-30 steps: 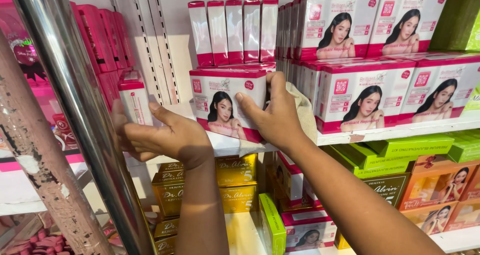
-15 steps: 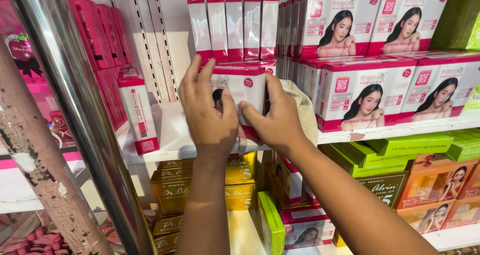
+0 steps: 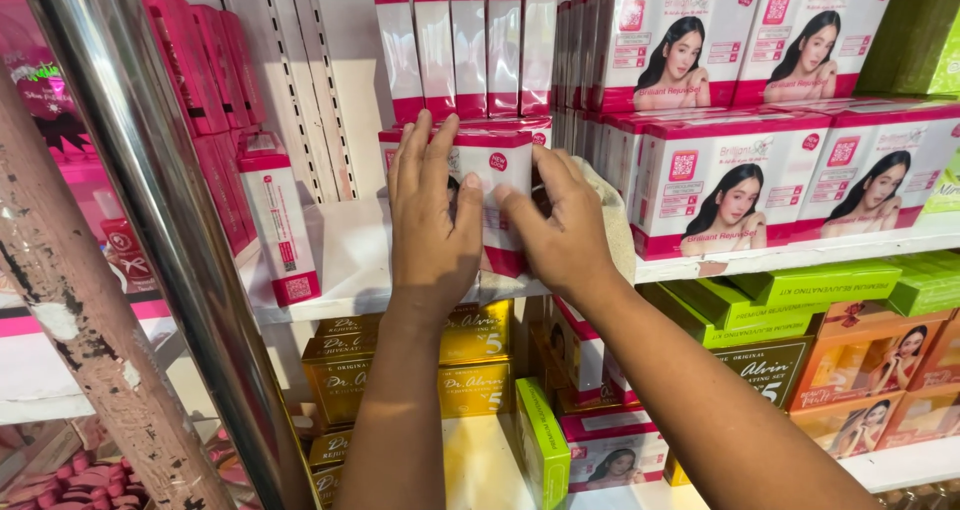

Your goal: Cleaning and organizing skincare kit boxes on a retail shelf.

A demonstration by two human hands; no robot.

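Two hands press on a pink-and-white carton [image 3: 500, 195] standing at the front edge of a white shelf [image 3: 345, 260]. The left hand [image 3: 432, 225] lies flat and open across its printed face; the right hand [image 3: 560, 232] curls around its right side, a pale cloth [image 3: 612, 210] tucked behind it. Judged from its look, the carton is light, stiff card, easily dented, best taken by its two side edges. Its face points outward, long axis running along the shelf.

Glossy cardboard box [image 3: 497, 185]; shiny metal pole [image 3: 150, 220]; cloth [image 3: 612, 220], probably soft weave
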